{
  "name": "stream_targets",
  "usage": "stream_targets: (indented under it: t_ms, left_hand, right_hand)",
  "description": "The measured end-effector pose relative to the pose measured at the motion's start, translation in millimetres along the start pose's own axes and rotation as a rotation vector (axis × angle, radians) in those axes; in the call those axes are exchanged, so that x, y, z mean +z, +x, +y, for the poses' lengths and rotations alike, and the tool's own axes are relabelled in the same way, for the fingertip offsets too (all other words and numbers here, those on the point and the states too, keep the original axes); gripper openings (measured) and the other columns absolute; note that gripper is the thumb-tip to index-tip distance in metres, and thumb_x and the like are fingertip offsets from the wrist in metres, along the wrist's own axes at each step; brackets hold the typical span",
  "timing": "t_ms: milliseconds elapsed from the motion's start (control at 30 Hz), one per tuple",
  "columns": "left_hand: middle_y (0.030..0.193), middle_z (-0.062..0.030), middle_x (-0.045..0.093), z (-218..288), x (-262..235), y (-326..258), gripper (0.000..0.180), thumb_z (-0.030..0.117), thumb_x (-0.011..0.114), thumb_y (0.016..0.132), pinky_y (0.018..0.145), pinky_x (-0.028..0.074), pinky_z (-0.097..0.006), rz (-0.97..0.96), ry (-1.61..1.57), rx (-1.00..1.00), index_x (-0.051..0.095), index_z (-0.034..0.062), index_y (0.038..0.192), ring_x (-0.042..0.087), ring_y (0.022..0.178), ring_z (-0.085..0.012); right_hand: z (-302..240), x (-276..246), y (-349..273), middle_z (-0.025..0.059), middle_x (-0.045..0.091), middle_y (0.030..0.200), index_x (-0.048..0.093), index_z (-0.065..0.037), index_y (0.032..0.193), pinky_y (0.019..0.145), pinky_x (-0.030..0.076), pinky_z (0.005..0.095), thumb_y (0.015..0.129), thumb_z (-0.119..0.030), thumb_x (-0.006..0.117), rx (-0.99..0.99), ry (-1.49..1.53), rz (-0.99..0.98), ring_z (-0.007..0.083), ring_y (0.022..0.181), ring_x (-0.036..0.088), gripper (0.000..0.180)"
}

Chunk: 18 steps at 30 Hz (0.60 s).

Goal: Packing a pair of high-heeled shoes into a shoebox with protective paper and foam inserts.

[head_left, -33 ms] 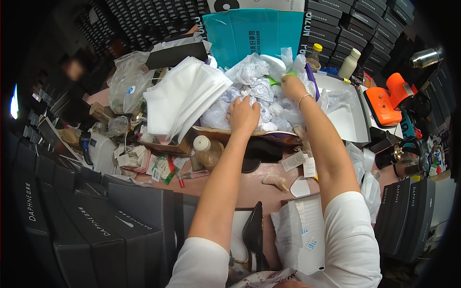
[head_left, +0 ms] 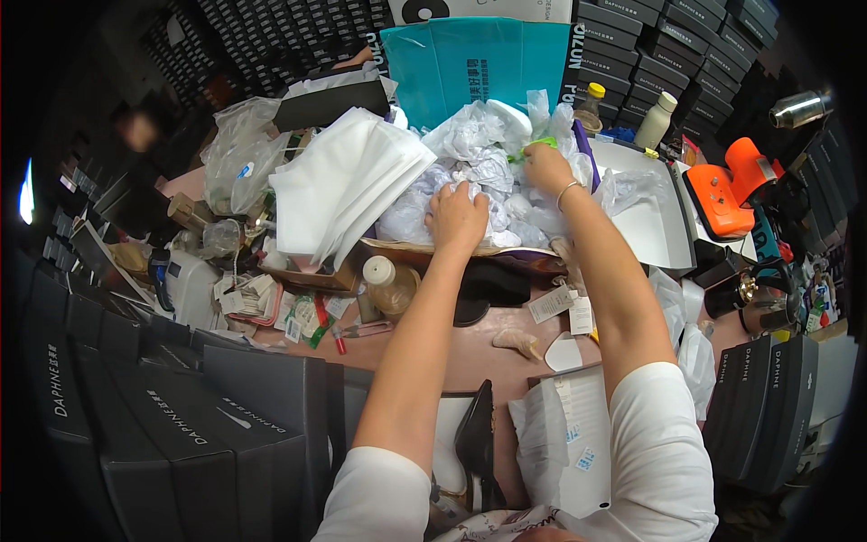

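My left hand (head_left: 458, 219) rests on crumpled white tissue paper and thin plastic (head_left: 485, 170), its fingers spread and nothing in its grip. The heap fills an open box (head_left: 433, 247) on the table. At the heap's far right side, my right hand (head_left: 547, 168) reaches in with curled fingers, beside a bright green piece (head_left: 545, 142). Its fingertips are partly hidden, so what they pinch does not show. A stack of white sheets (head_left: 348, 185) leans just left of the heap. Close to me lies a black shoe (head_left: 475, 438), next to a white box part (head_left: 591, 452) with stickers.
Behind the heap stands a teal panel (head_left: 433, 72). A clear bottle (head_left: 390, 285) and paper tags (head_left: 551, 304) lie before the box. Dark shoeboxes (head_left: 226, 434) crowd the near left, more (head_left: 750, 406) the right. An orange device (head_left: 727, 194) stands at right.
My right hand has shifted slightly left and down, and the green piece beside it shows a different shape. My left hand stays almost in place.
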<state>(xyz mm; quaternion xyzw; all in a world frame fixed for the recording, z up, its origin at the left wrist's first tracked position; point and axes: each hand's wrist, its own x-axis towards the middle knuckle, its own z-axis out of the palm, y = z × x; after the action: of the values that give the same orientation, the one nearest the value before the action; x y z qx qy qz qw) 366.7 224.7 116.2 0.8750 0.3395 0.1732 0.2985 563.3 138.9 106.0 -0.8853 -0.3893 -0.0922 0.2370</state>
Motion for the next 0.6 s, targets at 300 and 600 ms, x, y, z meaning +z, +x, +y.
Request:
stream_targets:
  t_ms: [300,600]
  left_hand:
    - [0.143,-0.0239,0.028,-3,3,-3,0.065,0.025,0.059,0.085,0.101,0.028,-0.060,0.251,0.030,0.150,0.031,0.0155,0.144,0.030,0.132,-0.0408]
    - [0.146,-0.0209,0.023,4,1,-12,0.081,0.013,0.067,0.078,0.103,0.027,-0.060,0.395,0.116,0.366,0.025,0.0237,0.147,0.024,0.136,-0.0383]
  right_hand:
    - [-61,-22,-32,0.0185,0.063,0.078,0.063,-0.002,0.084,0.069,0.050,0.0393,0.074,-0.014,0.063,-0.375,0.340,-0.108,0.0330,0.071,0.061,0.016]
    - [-47,-60,-36,0.0020,0.059,0.099,0.060,-0.004,0.103,0.089,0.050,0.0329,0.091,-0.017,0.061,0.260,1.344,-0.503,0.0128,0.093,0.058,0.017]
